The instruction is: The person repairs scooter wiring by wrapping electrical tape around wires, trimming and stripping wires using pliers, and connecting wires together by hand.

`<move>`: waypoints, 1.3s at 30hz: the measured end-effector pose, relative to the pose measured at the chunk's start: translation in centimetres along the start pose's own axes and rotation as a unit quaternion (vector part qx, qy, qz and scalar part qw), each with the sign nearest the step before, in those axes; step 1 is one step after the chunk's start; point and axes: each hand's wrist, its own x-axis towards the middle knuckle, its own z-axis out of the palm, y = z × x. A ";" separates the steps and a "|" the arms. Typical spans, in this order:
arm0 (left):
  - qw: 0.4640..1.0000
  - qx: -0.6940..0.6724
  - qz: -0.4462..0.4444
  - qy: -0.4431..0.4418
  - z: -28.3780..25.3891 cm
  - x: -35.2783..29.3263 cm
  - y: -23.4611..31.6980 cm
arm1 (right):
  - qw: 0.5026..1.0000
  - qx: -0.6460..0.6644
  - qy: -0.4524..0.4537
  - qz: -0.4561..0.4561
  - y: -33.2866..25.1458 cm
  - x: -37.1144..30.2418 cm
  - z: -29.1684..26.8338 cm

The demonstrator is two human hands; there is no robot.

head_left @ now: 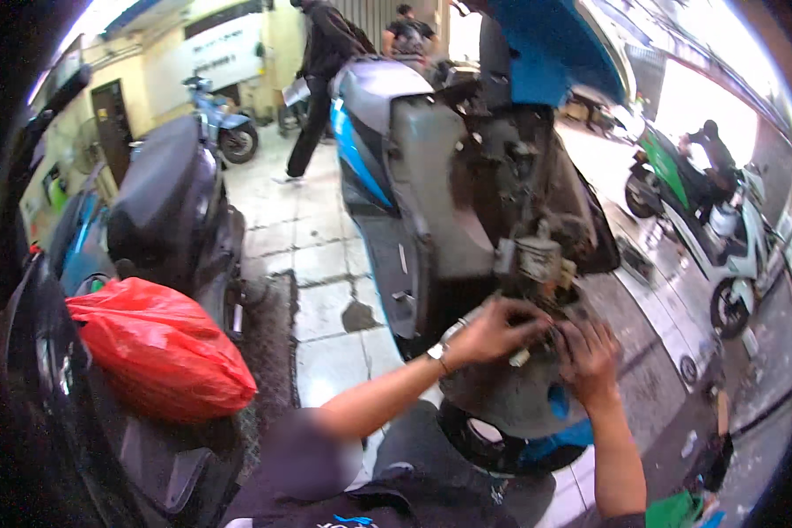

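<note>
In front of me stands a blue and black scooter [358, 163] with its front opened up and inner parts exposed. Both my hands meet over those parts, close to a grey cylindrical part [538, 257] and some wiring. My left hand [500, 331] reaches in from the left, thumb and fingers pinched together, a band on its wrist. Fingertips of my right hand [591, 354] press together just beside it. Whatever lies between the fingers is too small to make out. Below the hands are a dark front cover [488, 398] and the wheel area with a blue piece [559, 443].
A parked dark scooter [163, 198] stands left, with a red plastic bag [163, 348] on another vehicle nearer me. A blue panel [559, 53] rises overhead. A green and white scooter [691, 207] is at right with a person beside it. Another person [321, 79] walks behind.
</note>
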 end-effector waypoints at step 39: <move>0.995 -0.092 -0.037 0.027 1.8 -0.6 -1.3 | 0.969 0.001 -0.085 0.232 -3.0 0.4 -0.1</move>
